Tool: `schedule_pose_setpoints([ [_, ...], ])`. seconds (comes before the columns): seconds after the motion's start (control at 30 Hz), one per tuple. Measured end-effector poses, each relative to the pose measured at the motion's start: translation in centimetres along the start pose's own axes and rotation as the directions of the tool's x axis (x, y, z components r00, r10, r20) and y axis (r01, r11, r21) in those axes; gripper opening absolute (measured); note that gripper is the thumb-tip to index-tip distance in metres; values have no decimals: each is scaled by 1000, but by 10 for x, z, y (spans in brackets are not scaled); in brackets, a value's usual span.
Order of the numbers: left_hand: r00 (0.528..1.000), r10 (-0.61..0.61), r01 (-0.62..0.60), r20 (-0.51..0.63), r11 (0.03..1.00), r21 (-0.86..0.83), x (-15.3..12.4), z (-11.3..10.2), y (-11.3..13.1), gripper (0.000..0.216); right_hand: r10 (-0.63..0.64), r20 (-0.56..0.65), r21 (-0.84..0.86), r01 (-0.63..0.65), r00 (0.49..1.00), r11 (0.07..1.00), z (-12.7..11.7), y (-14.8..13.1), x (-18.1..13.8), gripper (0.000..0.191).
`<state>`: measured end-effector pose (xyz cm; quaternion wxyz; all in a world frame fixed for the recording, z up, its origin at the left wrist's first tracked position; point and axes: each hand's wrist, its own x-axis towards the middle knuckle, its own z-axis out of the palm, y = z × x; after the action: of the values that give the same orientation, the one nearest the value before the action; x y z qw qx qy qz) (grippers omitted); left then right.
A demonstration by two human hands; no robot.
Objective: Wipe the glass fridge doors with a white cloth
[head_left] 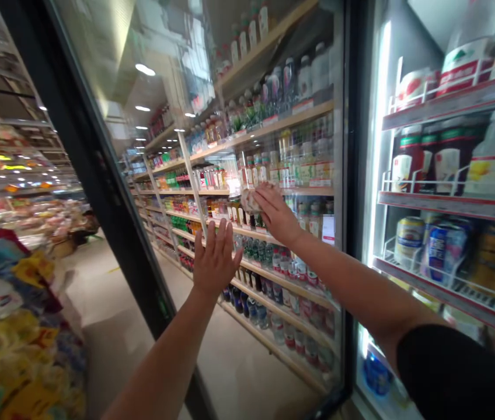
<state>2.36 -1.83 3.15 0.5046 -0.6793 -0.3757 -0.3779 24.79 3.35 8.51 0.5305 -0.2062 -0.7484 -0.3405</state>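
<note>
Cloth (251, 200), pale and bunched, lies under the right hand (275, 214) against the glass door (247, 364); it looks light, soft and hard to damage, probably best held bunched beneath the palm and fingers. The left hand (213, 255), fingers outspread, shows nothing in its grasp; whether it touches the pane I cannot tell. A dark frame (98, 169) bounds the glass; chilled drinks (449, 154) stand to the right.

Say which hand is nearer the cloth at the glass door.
Right. The right hand is on the cloth; the left hand is apart from it, lower and to the left.
</note>
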Motion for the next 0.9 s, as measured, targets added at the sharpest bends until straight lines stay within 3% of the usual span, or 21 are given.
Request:
schedule_pose_setpoints([
  [0.2,1000,-10,10,-6,999,-37,0,3,0,81,-241,141,-87,255,960,963,2,-9,-28,48],
  [0.27,1000,-16,15,-10,998,-64,0,2,0,80,-201,127,-132,217,971,967,-1,-1,-14,49],
  [0.43,999,-35,35,-4,995,-89,0,-1,1,79,24,-82,-146,-35,996,989,0,3,22,46],
  [0.6,999,-38,38,0,998,-58,0,-2,3,81,-34,31,-30,35,999,999,4,-10,33,40],
  [0.73,1000,-29,29,-10,999,-40,0,-2,2,81,39,-25,-39,-40,999,998,0,2,58,49],
  [0.8,999,-31,30,-16,999,-45,0,-2,2,81,61,-30,-31,-62,998,998,0,4,54,55],
  [0.9,999,-35,33,-24,998,-59,0,-2,2,80,-18,67,5,18,998,1000,5,-3,29,58],
])
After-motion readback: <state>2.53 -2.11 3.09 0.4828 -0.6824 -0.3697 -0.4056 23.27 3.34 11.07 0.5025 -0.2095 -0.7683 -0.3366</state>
